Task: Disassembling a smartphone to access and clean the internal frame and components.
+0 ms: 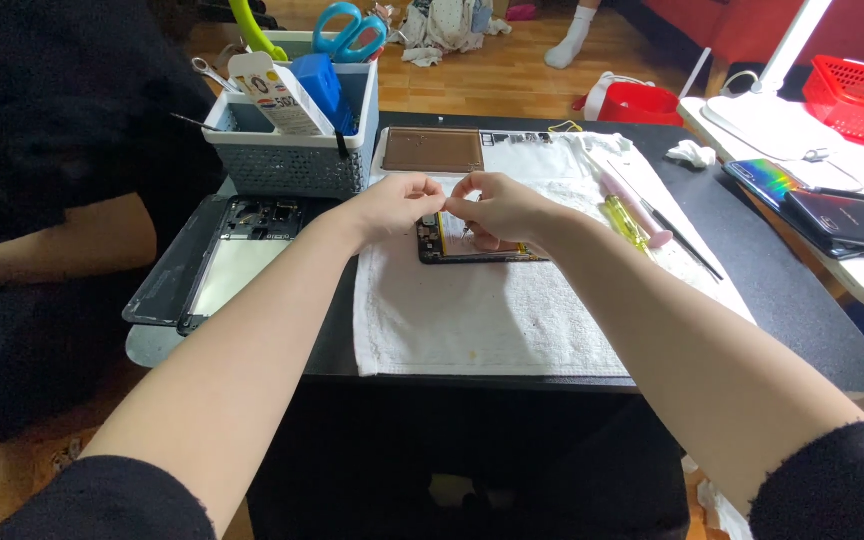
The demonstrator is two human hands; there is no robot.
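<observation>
Both hands pinch something tiny over the opened black phone with its insides showing [472, 245], on the white cloth [492, 320] in the middle of the tabletop; if the left hand [397, 203] or right hand [500, 208] tugs hard, I think the little part could tear or drop.

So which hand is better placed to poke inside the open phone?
Probably the right hand: it lies directly over the open phone, and the tools are beside it. The left hand sits at the phone's edge.
</observation>
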